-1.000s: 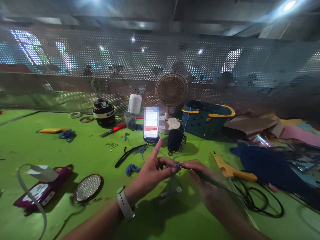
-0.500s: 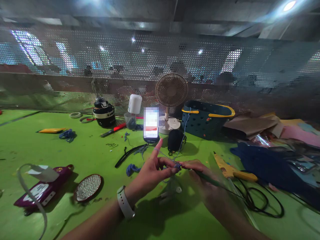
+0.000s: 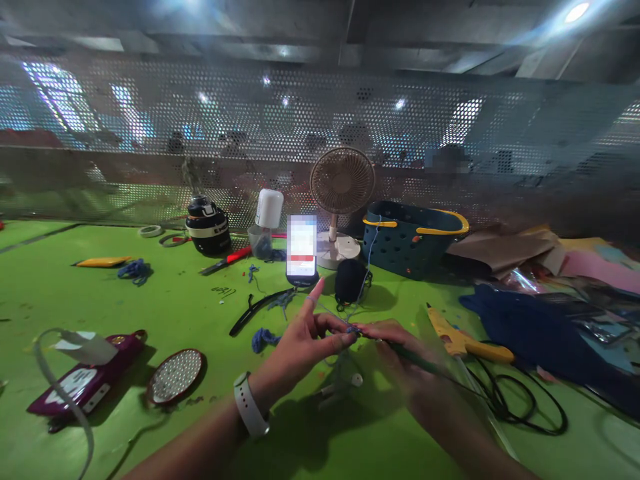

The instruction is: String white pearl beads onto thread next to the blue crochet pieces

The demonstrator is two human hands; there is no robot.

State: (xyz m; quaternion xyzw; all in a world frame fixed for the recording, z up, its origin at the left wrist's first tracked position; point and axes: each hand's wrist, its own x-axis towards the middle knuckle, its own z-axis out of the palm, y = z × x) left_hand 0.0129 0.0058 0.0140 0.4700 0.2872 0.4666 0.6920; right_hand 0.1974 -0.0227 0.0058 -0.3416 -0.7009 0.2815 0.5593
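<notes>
My left hand [image 3: 307,340] pinches a small blue crochet piece [image 3: 354,329] between thumb and fingers, with the index finger raised and blue yarn looped over it. My right hand [image 3: 400,350] meets it from the right, closed on a green crochet hook [image 3: 415,359] whose tip is at the blue piece. The yarn runs up to a dark yarn ball [image 3: 350,280] just beyond my hands. A white watch band sits on my left wrist.
On the green table [image 3: 150,300] stand a lit phone [image 3: 301,249], a small fan [image 3: 342,190], a blue basket [image 3: 413,237] and a dark jar [image 3: 207,225]. A yellow glue gun [image 3: 460,337] with black cable lies right. Blue fabric [image 3: 540,327] and paper lie far right.
</notes>
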